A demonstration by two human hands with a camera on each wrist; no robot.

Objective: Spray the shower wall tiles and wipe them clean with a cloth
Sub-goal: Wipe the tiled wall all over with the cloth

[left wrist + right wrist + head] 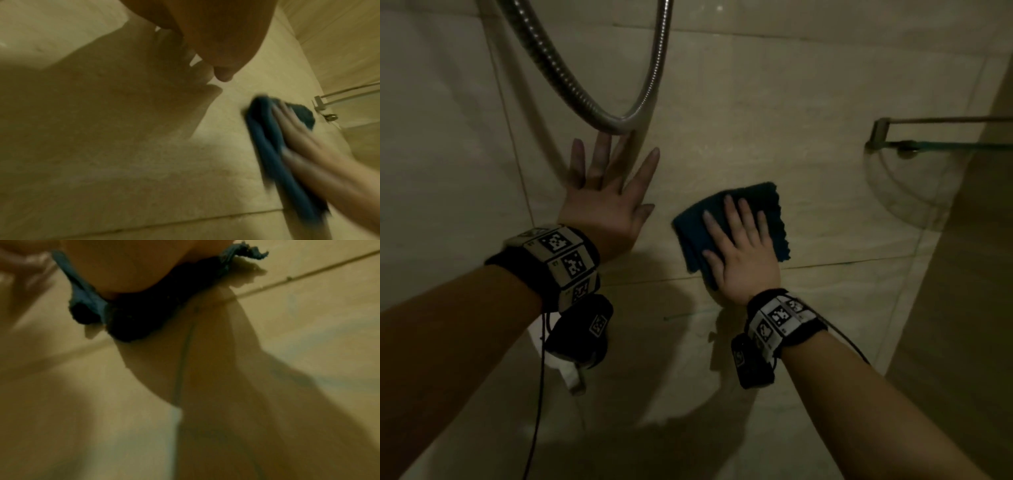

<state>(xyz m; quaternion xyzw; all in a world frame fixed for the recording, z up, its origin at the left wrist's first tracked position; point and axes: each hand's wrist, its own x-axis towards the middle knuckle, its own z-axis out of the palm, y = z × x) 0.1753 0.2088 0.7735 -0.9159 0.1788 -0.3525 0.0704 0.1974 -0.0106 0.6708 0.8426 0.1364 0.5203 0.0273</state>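
A folded dark blue cloth [770, 212] lies flat against the beige wall tiles [791, 85]. My right hand [739, 240] presses it to the wall with straight fingers spread over it. The left wrist view shows the same cloth [267, 129] under those fingers [292, 120], blurred. In the right wrist view the cloth [144, 318] bunches under my palm. My left hand [606, 192] rests flat on the tile to the left of the cloth, fingers spread, holding nothing. No spray bottle is in view.
A metal shower hose [585, 89] loops down just above my left fingertips. A glass corner shelf [914, 171] with a metal rail juts out at the right. A side wall [979, 274] closes the corner. A white object [571, 373] shows below my left wrist.
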